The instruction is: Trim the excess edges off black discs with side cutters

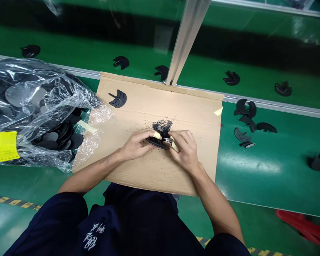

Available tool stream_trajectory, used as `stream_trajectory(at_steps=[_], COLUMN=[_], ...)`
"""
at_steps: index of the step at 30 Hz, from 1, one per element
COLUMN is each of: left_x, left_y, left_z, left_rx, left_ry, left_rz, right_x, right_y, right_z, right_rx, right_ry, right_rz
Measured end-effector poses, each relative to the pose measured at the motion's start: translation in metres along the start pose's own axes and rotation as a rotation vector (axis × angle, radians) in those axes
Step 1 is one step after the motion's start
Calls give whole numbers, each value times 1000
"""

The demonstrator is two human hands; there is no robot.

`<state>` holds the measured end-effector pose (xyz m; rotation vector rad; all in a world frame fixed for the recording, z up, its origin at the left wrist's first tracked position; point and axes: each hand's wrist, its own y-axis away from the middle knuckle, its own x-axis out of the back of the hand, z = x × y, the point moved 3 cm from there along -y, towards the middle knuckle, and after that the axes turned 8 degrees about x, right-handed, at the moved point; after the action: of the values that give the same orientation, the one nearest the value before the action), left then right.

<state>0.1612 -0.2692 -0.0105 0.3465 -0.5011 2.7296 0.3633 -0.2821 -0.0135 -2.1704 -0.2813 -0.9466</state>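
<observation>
My left hand (138, 144) grips a flat black disc-like plastic part (158, 143), with pale tape wrapped on one finger. Closed around a small metal-jawed cutter (168, 141), my right hand (185, 147) brings its jaws to the edge of that part. The tool's handles are mostly hidden in the palm. Just beyond both hands lies a heap of small black trimmings (162, 126) on a brown cardboard sheet (149, 170). A curved black part with a stem (118, 99) rests near the sheet's far left corner.
At the left, a clear plastic bag (42, 106) holds many black discs and overlaps the cardboard; a yellow label (4, 146) is on it. Loose curved black pieces (246, 108) lie on the green table at right. A metal post (185, 42) rises behind the cardboard.
</observation>
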Motion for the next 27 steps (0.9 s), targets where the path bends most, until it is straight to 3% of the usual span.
stream_trajectory(at_steps=[27], left_x=[-1], left_y=[1], left_z=[1], left_rx=[9], left_ry=[-37], left_rz=[41], right_x=[-2], right_y=[3], right_z=[-1], right_rx=[29], right_ry=[52], right_rz=[-30])
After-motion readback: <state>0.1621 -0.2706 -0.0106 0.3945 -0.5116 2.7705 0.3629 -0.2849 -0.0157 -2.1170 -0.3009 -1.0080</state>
